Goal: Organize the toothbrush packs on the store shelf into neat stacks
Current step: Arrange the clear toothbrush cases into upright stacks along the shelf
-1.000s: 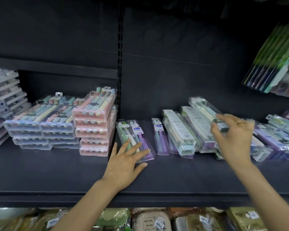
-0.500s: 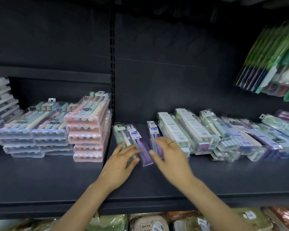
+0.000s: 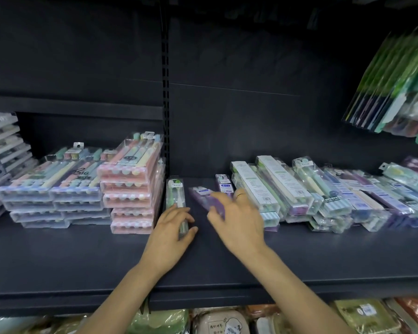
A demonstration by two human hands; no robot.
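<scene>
Two loose packs in hand on shelf (image 3: 58,259): left hand (image 3: 170,231) gripped green toothbrush pack (image 3: 176,201) beside pink stack (image 3: 133,186); right hand (image 3: 237,221), fingers curled, closing on blurred purple pack (image 3: 204,197), hold uncertain. Step: gathering singles. Next, likely: stacking them squarely

Views: only one, the head camera; no second view shares the scene.
Position: worn on the person's head, in front of the shelf (image 3: 227,266), a little above its board.
Direction: it looks forward and slightly down, straight at the dark back panel (image 3: 251,116).
Nearness: close; both forearms enter from the bottom edge and the hands are near the middle.
Coverage: the whole shelf from the left stacks (image 3: 82,184) to the hanging packs (image 3: 396,92) at the right; a strip of the lower shelf (image 3: 227,321) at the bottom.
Lens: wide angle; the edges look bent and partly blurred.
</scene>
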